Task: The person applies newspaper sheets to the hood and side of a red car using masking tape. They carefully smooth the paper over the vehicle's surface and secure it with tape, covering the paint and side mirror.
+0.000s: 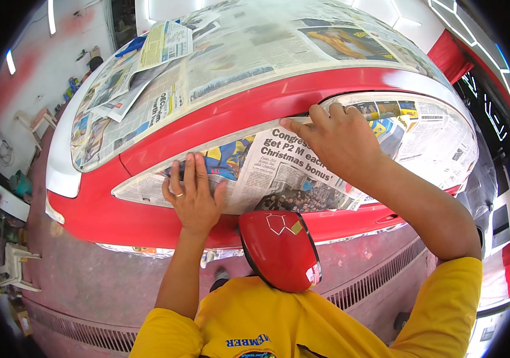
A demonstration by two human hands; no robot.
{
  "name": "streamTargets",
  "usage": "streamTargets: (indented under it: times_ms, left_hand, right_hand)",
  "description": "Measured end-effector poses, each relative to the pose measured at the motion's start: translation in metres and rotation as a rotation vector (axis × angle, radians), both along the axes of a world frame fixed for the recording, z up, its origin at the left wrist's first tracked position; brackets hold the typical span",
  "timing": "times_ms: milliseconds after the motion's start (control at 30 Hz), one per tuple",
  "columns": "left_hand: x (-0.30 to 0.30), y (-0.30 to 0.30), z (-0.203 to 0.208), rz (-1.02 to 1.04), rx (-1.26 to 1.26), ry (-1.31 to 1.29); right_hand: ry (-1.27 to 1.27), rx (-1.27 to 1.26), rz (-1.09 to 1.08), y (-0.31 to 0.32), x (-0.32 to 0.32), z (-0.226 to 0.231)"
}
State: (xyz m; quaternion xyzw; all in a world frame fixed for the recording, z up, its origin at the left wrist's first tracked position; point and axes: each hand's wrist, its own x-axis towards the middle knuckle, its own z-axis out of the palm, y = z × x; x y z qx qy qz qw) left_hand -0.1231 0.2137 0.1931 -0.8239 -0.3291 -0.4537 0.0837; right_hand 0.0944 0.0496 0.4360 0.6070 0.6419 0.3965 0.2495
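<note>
one left hand (194, 200), wearing one ring (179, 195), lies flat with fingers stretched, gripping nothing, on the newspaper covering (253, 179) along the side of one red car (96, 215). one right hand (347, 140) curls at its upper edge (whether it pinches anything, i cannot tell). the newspaper covering spreads beneath and between both hands, beyond one red mirror (280, 250).

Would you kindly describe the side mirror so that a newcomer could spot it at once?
Find the red-and-white car, then the newspaper covering its side windows. Below that, right of the person's left hand, the side mirror juts toward the yellow shirt. Unlike the flatter red panels around it, it is a rounded, glossy shell showing pale angular lines.
</note>
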Motion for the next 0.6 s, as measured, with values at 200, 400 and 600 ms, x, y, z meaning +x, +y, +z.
streamTargets:
  times_ms: [200, 400, 600]
  left_hand:
    - [-0.001, -0.009, 0.008, -0.014, -0.025, -0.172]
    - [0.075, -0.037, 0.063, -0.374, 0.015, -0.178]
    - [0.109, -0.055, 0.073, -0.265, 0.038, -0.158]
  right_hand:
    - [0.017, 0.009, -0.034, 0.001, -0.009, -0.001]
    - [0.053, 0.033, 0.095, 0.005, 0.002, 0.008]
    - [0.655, 0.279, -0.097, -0.016, 0.023, 0.027]
